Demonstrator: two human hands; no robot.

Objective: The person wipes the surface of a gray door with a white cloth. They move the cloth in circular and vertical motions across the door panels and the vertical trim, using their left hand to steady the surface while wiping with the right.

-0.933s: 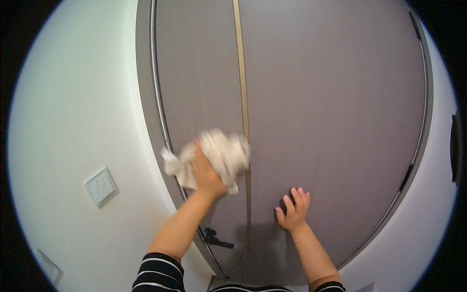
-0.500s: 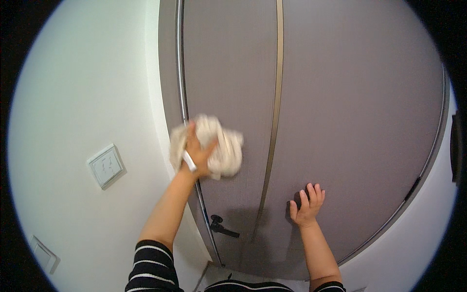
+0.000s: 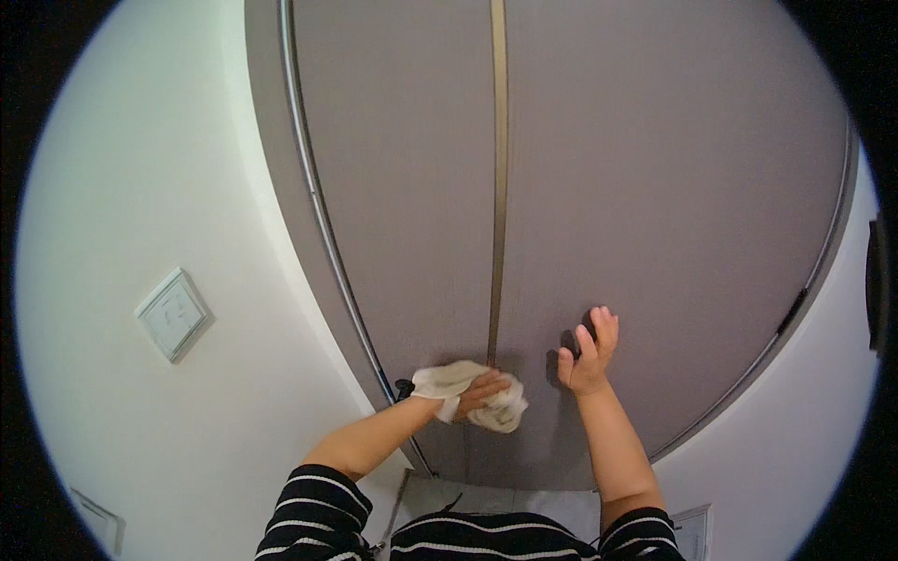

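Observation:
My left hand [image 3: 480, 395] presses a cream cloth [image 3: 449, 379] against the lower part of a grey-brown door [image 3: 636, 187]. The cloth bunches out on both sides of the hand and is somewhat smeared by motion. A white band circles my left wrist. Just behind that wrist, part of a black door handle [image 3: 404, 387] shows; the rest is hidden. To the right, my right hand [image 3: 589, 355] is raised with its fingers apart and holds nothing. It is close to the door, but whether it touches the surface I cannot tell.
A gold strip [image 3: 499, 187] runs down the door, and a metal edge [image 3: 323, 220] lines its left side. White wall switches [image 3: 173, 316] sit on the left wall [image 3: 112, 187]. Pale floor [image 3: 486, 500] shows below the door.
My left hand has moved down and to the right with the cloth, from beside the metal edge to below the gold strip. My right hand is slightly higher. The view has shifted.

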